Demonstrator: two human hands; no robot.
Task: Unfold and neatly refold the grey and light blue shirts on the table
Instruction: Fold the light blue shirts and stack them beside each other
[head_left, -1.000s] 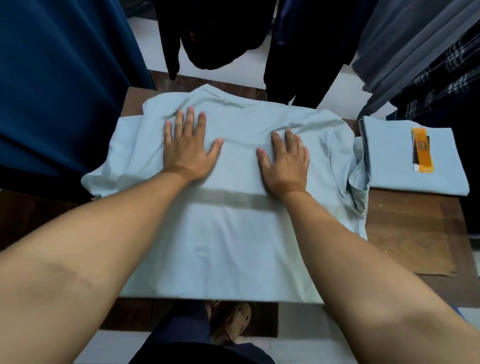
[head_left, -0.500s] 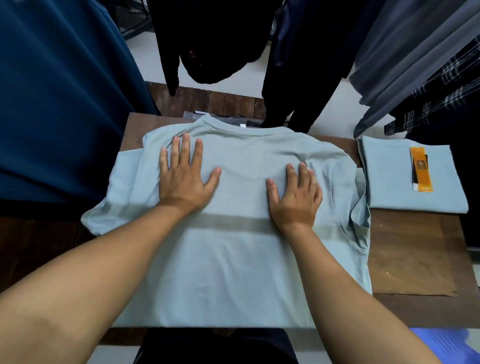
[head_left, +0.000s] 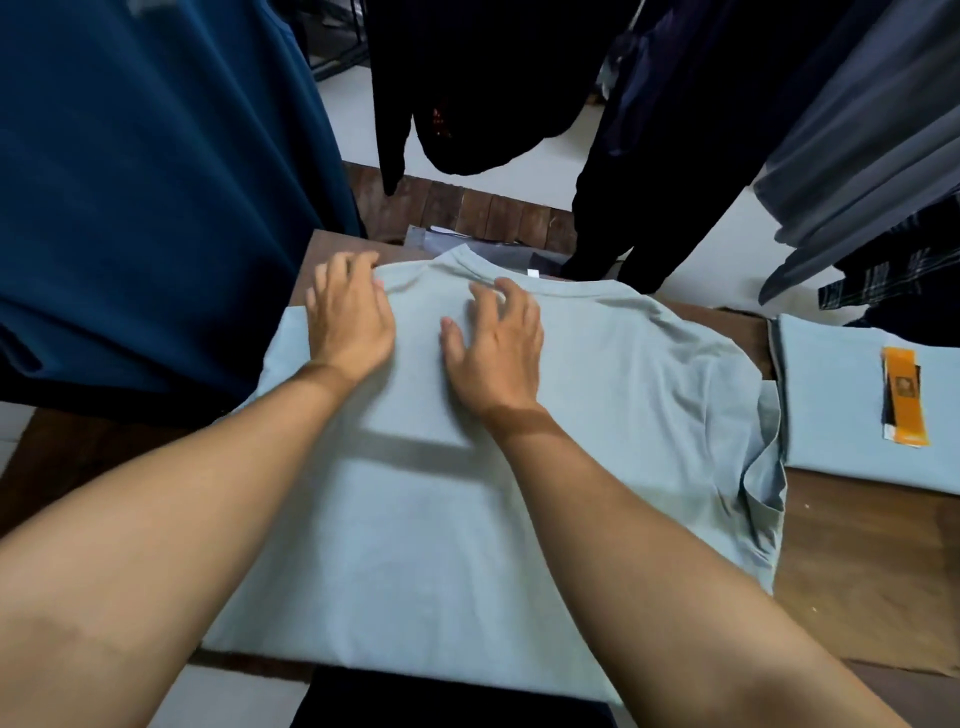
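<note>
Left hand (head_left: 349, 318), right hand (head_left: 496, 349) — atop light blue shirt (head_left: 519, 519)

Dim, soft indoor light, wide-angle view.
A grey shadow band crosses the light blue shirt (head_left: 441, 545); hanging dark clothes (head_left: 493, 78) sink into black; fingertips (head_left: 340, 262) smear with motion; frame edges bow outward.

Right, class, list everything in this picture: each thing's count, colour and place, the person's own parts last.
spread shirt: 1, light blue, laid flat, centre
folded shirt: 1, light blue, to its right
tag: 1, orange, on the folded shirt
folded garments: count unclear, grey, behind the spread shirt's collar
table: 1, brown wood, under the shirts
hanging clothes: several, blue, black, grey, plaid, beyond the table
left hand: 1, bare, on the spread shirt's far-left shoulder
right hand: 1, bare, just below its collar
</note>
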